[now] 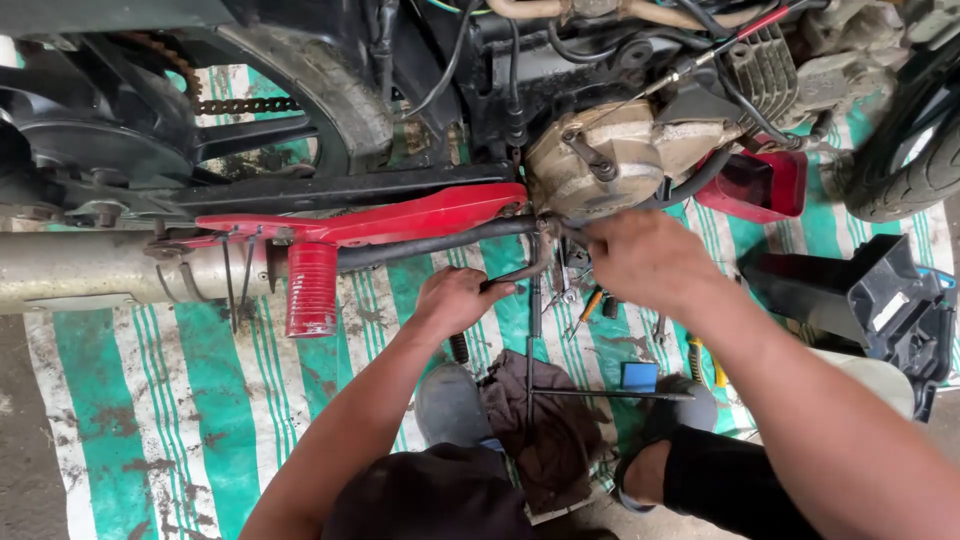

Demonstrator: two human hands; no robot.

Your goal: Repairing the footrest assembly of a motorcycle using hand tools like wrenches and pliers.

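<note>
Grip: While the left hand (455, 300) wraps its fingers around the bent dark metal lever (525, 270).
Right hand (645, 258): fingers curled, hidden, beside the dusty rounded engine cover (595, 170).
Axis: lever rises rightward toward it.

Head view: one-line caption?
Left hand grips a bent metal lever under a motorcycle engine; right hand reaches beside it.

Green-and-white striped tarp (160, 400), dirty, spread over grey concrete floor (20, 430). On tarp: dark rag (540, 420) w/ long T-handle rod (600, 394) across it, small blue block (639, 376), yellow-handled tools (700, 358), orange-handled screwdriver (590, 303). Red tail-light unit (762, 186) & black plastic panel (870, 300) lie at right edge.
</note>
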